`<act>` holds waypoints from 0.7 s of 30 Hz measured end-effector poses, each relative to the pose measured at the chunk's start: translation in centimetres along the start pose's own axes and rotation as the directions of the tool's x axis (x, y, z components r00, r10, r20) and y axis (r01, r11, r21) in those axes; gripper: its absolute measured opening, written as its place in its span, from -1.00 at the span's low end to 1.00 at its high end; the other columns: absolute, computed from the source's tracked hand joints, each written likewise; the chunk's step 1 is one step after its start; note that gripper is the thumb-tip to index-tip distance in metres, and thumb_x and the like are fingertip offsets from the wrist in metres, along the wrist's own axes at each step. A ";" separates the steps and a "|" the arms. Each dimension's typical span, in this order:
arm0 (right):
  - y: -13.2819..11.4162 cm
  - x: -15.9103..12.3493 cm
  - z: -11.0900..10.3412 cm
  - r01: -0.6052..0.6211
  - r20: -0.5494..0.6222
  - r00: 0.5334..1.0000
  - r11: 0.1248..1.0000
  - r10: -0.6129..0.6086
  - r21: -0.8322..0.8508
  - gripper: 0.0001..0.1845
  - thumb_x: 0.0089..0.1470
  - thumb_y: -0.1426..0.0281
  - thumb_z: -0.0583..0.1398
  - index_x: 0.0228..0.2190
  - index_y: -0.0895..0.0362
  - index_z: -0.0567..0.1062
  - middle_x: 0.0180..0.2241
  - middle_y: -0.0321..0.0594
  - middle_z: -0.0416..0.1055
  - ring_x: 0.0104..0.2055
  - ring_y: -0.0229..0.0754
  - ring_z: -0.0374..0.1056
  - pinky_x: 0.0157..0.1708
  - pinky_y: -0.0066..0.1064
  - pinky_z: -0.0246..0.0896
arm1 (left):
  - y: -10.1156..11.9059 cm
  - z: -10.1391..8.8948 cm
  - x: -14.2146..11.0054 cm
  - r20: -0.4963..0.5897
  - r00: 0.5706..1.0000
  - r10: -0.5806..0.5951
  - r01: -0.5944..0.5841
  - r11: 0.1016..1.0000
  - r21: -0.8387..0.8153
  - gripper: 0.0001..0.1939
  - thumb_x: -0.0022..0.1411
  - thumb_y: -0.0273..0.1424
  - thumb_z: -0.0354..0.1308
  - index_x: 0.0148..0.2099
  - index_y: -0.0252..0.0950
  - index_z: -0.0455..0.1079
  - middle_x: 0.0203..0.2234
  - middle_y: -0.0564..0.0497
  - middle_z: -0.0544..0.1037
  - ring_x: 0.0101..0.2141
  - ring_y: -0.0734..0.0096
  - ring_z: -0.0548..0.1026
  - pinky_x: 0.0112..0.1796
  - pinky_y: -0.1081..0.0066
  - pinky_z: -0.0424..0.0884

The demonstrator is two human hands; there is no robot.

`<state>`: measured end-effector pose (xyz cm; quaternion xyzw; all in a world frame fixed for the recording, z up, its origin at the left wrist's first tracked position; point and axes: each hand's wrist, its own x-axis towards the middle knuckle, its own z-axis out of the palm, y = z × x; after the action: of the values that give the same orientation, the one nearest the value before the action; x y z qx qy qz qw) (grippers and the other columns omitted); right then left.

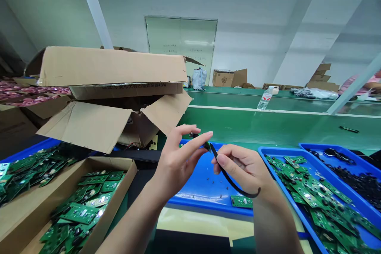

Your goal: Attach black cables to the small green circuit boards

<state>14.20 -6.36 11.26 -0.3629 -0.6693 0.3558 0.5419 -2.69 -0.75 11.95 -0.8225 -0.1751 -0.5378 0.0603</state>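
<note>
A: Where is the circuit board (pixel 207 145)?
B: Raised above the blue tray (pixel 199 174), pinched in the left grip (pixel 177 159).
A: And the right grip (pixel 244 166)?
B: Grasping the black cable (pixel 246 195), which reaches the board.

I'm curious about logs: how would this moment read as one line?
left hand: pinching black strip near upper end | right hand: holding same strip | blue tray: beneath hands, circuit board near front edge
</note>
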 end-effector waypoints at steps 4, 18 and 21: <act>-0.1 0.0 -0.1 -0.082 0.013 0.997 0.986 0.081 0.144 -0.73 0.17 0.28 0.15 -0.47 0.18 0.47 -0.59 -0.29 0.40 -0.54 -0.40 0.30 -0.50 -0.61 0.19 | 0.0 0.2 -0.2 0.002 1.000 0.014 -0.014 1.000 0.023 -0.67 0.20 -0.61 0.16 0.03 -0.37 0.37 -0.17 -0.07 0.37 -0.09 0.46 0.39 0.11 0.31 0.29; 1.1 1.1 -1.0 -0.285 0.322 0.931 0.893 0.172 0.347 -0.62 0.09 0.20 0.19 -0.59 0.22 0.35 -0.76 -0.37 0.15 -0.74 -0.44 0.00 -0.72 -0.58 -0.13 | -0.3 -0.3 0.0 0.172 0.983 0.061 -0.025 0.979 -0.203 -0.54 0.21 -0.61 0.14 0.14 -0.28 0.27 -0.25 -0.01 0.36 -0.29 0.53 0.41 -0.30 0.53 0.43; 0.9 1.1 -1.0 -0.285 0.352 0.921 0.902 0.164 0.324 -0.60 0.09 0.19 0.18 -0.60 0.21 0.32 -0.75 -0.37 0.14 -0.74 -0.44 -0.01 -0.72 -0.59 -0.13 | -0.5 -0.4 0.0 0.204 0.976 0.075 -0.023 0.969 -0.245 -0.54 0.21 -0.59 0.15 0.15 -0.29 0.27 -0.27 -0.02 0.37 -0.30 0.52 0.41 -0.31 0.53 0.42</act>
<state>15.08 -4.86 11.18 -0.2684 -0.6215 0.5895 0.4406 -3.27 -0.41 12.06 -0.8803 -0.0935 -0.4629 -0.0460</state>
